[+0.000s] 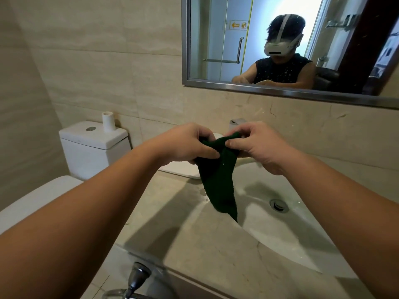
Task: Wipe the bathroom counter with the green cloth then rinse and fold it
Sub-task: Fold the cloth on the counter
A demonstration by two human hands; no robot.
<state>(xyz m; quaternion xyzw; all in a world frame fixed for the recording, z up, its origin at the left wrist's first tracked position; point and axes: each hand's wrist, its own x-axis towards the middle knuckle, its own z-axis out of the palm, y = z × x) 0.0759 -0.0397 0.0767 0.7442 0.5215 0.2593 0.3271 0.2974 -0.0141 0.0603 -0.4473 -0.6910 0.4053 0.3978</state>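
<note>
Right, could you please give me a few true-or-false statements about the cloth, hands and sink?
1. The left hand and right hand both pinch the green cloth. True.
2. The cloth lies folded in the sink. False: it hangs from the hands, its lower end by the sink's rim.
3. A paper roll stands upright on the toilet tank. True.
4. The sink is full of water. False: its drain shows, unsubmerged.

A single view is given, taken from head height close before the sink [293, 236]. It is aimed forward and down across the table [172, 212]. The sink is held right of centre, with the mirror [216, 39] above it and the toilet [92, 145] to its left.
</note>
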